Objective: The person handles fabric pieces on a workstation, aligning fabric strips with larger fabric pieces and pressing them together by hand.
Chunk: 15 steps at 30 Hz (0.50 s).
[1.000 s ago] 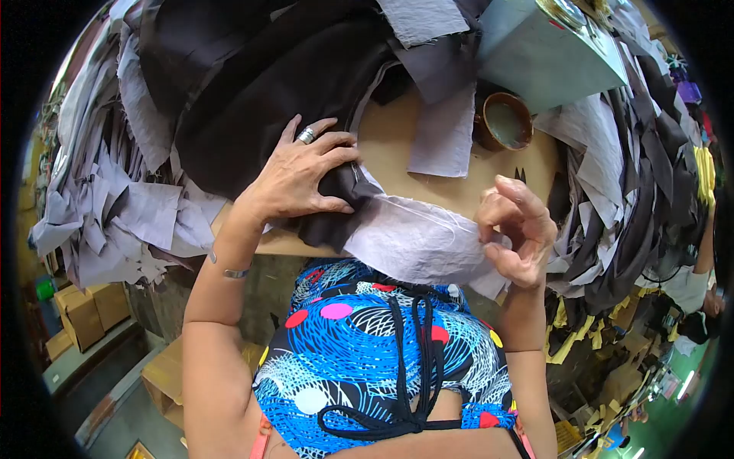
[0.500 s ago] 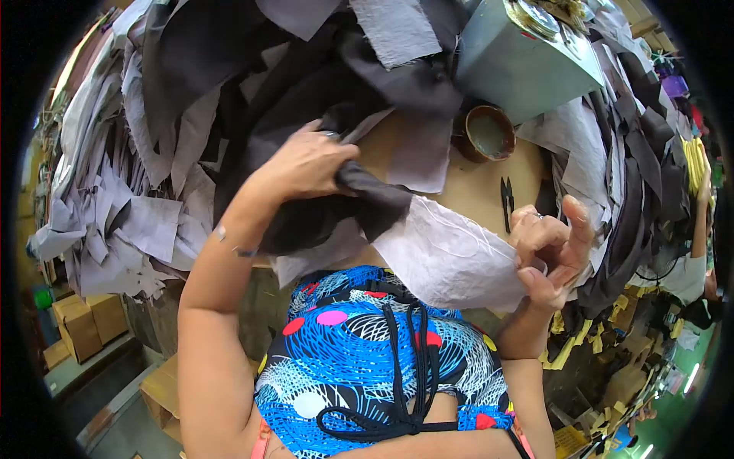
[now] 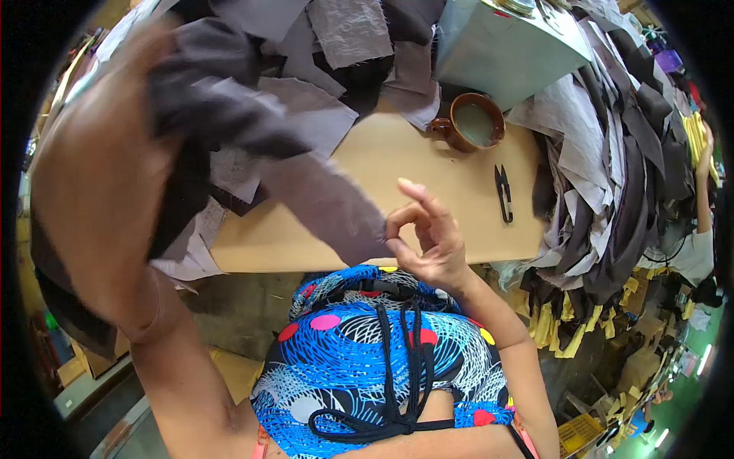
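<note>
My left hand is raised at the upper left, close to the camera and smeared by motion. Dark cloth is bunched at its fingers and stretches down to the right in a narrower grey-brown strip. Thumb and forefinger of my right hand pinch the lower corner of that strip just above the table's front edge, its other fingers loosely curled. The strip is taut between both hands. Black thread snips lie on the table right of my right hand.
A brown mug of cloudy liquid stands on the tan table, before a pale metal tin. Grey cloth pieces are heaped at the back. More fabric hangs at the right. Another person's arm shows far right.
My left hand has swung up and left with the dark cloth. The right hand has moved left, still pinching the strip's end. More tabletop and the mug's handle show.
</note>
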Available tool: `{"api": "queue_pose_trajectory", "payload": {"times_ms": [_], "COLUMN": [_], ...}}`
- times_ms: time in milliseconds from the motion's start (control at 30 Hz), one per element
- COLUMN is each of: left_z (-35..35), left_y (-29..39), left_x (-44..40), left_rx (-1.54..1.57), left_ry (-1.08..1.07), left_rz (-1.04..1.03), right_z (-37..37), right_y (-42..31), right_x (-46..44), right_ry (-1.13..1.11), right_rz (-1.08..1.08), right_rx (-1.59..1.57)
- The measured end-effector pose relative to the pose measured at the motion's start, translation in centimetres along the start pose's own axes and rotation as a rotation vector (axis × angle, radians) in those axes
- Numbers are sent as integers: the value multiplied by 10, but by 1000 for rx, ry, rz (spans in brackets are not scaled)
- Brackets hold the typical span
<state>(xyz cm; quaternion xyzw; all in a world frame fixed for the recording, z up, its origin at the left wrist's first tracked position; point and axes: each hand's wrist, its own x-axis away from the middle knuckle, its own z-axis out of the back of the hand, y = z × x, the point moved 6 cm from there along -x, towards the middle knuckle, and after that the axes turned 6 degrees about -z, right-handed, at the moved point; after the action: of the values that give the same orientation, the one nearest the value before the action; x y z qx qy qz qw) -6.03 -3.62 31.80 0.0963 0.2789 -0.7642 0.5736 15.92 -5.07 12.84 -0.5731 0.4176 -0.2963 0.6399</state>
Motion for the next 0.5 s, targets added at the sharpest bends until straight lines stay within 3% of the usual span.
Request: {"api": "queue_pose_trajectory", "payload": {"times_ms": [67, 133, 233, 300, 500], "left_z": [-33, -100, -196, -226, -247], "left_y": [45, 79, 125, 142, 167], "left_x": [-31, -58, -68, -66, -55], "left_rx": [-113, 91, 67, 233, 231], "left_ry": [-123, 35, -174, -23, 289], "left_rz": [-159, -411, -656, -710, -757], "right_z": [13, 26, 37, 35, 31], "right_y": [25, 56, 82, 88, 82], "right_x": [10, 24, 39, 44, 35], "right_ry": [101, 181, 248, 248, 204], "right_rz": [-89, -202, -349, -389, -282], "right_rx": [18, 80, 180, 191, 327]}}
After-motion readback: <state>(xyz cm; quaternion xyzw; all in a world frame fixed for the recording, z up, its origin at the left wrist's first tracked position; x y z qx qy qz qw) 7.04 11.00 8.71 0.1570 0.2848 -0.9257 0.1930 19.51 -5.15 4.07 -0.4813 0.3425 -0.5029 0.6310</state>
